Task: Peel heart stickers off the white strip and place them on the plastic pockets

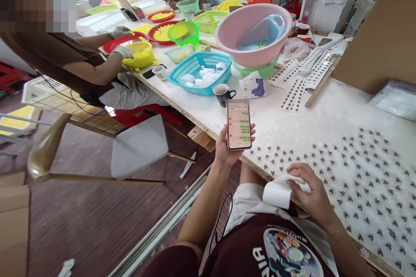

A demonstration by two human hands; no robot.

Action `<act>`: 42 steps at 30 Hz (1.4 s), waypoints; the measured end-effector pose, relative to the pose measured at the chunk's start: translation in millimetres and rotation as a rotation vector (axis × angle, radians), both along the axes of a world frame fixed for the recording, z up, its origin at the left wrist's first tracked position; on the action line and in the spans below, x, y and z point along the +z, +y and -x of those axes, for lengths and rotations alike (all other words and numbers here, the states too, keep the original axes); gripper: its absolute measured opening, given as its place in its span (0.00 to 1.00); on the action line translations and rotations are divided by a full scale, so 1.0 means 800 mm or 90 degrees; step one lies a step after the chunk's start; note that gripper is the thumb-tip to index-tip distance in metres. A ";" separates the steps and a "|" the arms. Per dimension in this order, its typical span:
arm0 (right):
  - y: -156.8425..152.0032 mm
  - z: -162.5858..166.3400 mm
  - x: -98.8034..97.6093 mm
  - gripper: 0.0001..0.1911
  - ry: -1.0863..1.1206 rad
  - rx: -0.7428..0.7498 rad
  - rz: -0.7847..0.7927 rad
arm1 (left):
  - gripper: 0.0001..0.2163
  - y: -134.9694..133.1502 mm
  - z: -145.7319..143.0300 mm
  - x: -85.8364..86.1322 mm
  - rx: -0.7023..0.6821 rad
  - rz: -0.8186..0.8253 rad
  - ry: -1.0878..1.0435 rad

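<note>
My left hand [227,149] holds a phone [238,125] upright over the table's near edge, its lit screen showing a chat. My right hand [308,194] rests at the table edge, fingers closed on a curled white paper strip [277,192]. Right of both hands, the white table [286,112] is covered with rows of several small dark pieces [364,169] laid out in a grid.
A dark mug [222,94], a tissue pack [251,86] and a blue basket [199,71] stand beyond the phone. A pink basin [227,37] sits on green bowls. A person in gloves works at a yellow bowl [139,54] on the left. A chair [136,147] stands beside me. A cardboard sheet [380,34] leans at the right.
</note>
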State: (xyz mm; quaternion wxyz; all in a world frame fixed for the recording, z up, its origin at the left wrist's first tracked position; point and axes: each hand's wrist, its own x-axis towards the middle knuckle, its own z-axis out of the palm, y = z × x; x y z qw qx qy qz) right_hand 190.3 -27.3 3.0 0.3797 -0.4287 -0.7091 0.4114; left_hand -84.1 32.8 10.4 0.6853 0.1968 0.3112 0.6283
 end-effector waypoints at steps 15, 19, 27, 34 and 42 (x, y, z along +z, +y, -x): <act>0.010 0.049 0.035 0.10 -0.112 0.134 -0.197 | 0.33 -0.040 -0.057 0.007 -0.085 -0.017 -0.021; 0.008 0.051 0.034 0.09 -0.109 0.140 -0.186 | 0.31 -0.039 -0.057 0.004 -0.080 -0.029 -0.024; 0.002 0.044 0.024 0.07 -0.101 0.139 -0.149 | 0.31 -0.023 -0.033 -0.009 -0.015 -0.032 0.066; -0.007 0.032 0.010 0.06 -0.096 0.140 -0.095 | 0.29 0.025 0.034 -0.049 0.123 0.003 0.307; -0.015 0.034 -0.004 0.05 -0.079 0.135 -0.060 | 0.28 0.060 0.103 -0.087 0.217 0.026 0.752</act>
